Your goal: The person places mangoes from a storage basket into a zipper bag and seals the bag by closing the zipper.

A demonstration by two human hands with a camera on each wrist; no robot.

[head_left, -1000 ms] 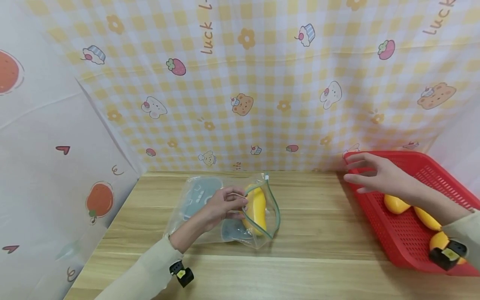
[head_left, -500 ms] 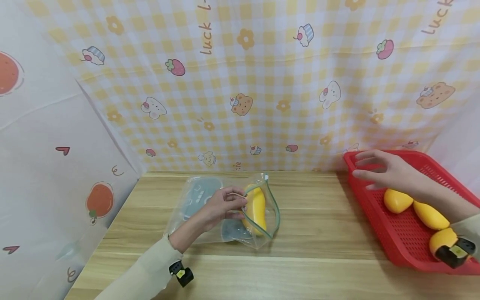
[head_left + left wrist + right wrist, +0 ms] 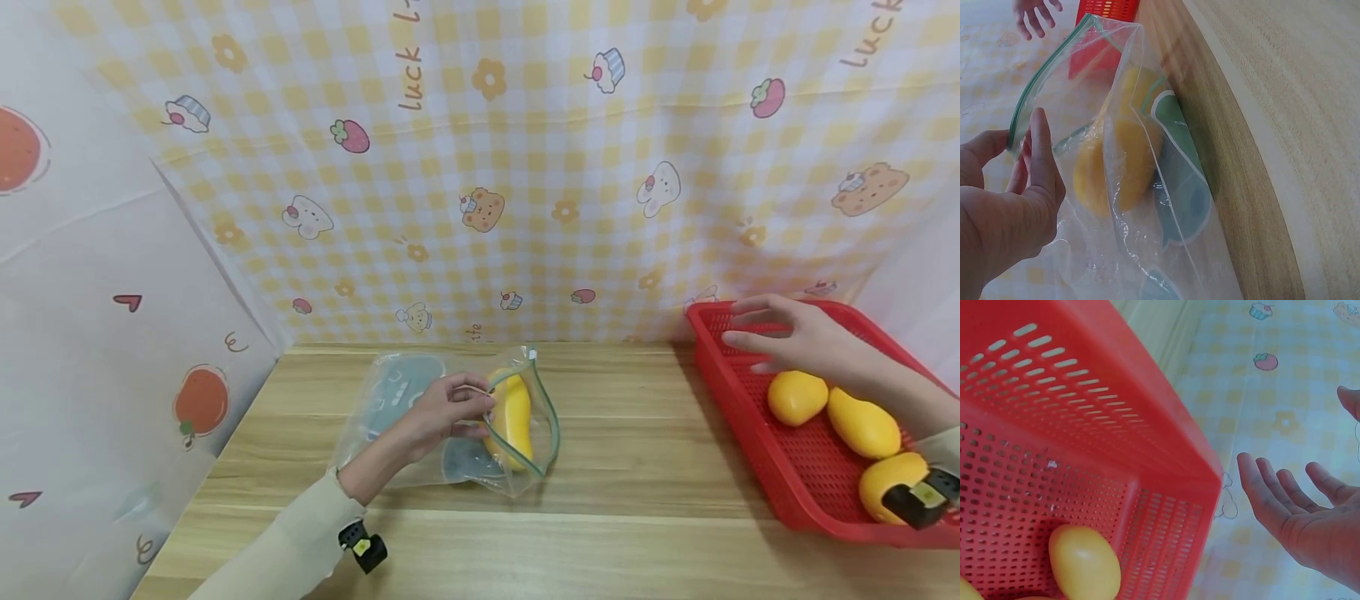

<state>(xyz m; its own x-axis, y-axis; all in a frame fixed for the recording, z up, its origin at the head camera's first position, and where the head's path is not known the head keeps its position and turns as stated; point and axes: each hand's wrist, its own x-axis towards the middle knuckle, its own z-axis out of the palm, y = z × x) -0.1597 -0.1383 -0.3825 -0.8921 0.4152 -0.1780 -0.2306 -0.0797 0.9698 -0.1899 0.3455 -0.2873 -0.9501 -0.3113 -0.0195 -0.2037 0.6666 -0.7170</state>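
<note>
Only head view shows three mangoes [image 3: 862, 423] (basket [image 3: 757, 450]).

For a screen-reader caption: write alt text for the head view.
A person's left hand pinches open the rim of a clear plastic zip bag holding a yellow mango on a wooden table, while the open right hand hovers over a red perforated plastic basket of three yellow mangoes.

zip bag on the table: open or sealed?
Open. The left hand holds the clear plastic zip bag's green-edged mouth apart; a yellow mango lies inside.
</note>
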